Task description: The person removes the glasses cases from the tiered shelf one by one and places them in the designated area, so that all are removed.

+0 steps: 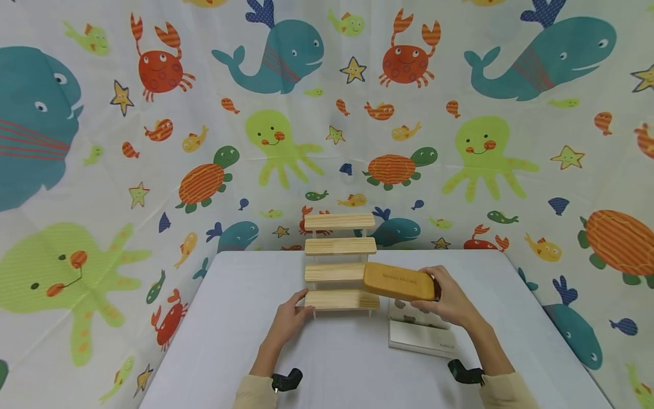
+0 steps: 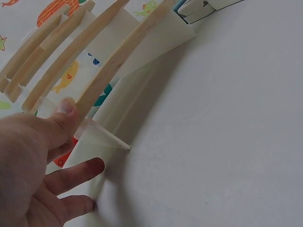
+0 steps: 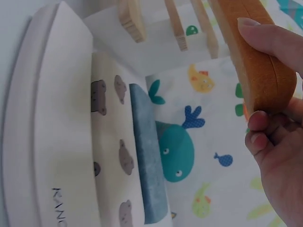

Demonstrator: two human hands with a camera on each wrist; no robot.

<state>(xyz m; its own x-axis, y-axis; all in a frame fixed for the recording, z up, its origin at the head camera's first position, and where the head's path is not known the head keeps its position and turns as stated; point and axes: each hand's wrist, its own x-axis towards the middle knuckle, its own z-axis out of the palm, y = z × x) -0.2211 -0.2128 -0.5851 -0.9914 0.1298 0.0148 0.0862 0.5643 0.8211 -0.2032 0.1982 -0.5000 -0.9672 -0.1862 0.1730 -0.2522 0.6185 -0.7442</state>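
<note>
My right hand (image 1: 449, 296) holds one end of a mustard-brown eyeglass case (image 1: 397, 282), thumb on one face and fingers around the far side. The case is in the air, in front of the right end of a tiered stand with light wooden planks (image 1: 335, 299) and clear side supports. At the stand's left end, my left hand (image 1: 289, 321) grips the lowest plank. In the left wrist view its thumb (image 2: 67, 106) lies on the plank's end, and two lower fingers (image 2: 78, 176) point out below.
Right of the stand lie a white case (image 1: 421, 337) with dark lettering and a cream case with grey animal prints (image 3: 111, 137). A blue item (image 3: 150, 161) shows behind them in the right wrist view. A sea-animal curtain (image 1: 327, 113) hangs behind the white table (image 1: 245, 284).
</note>
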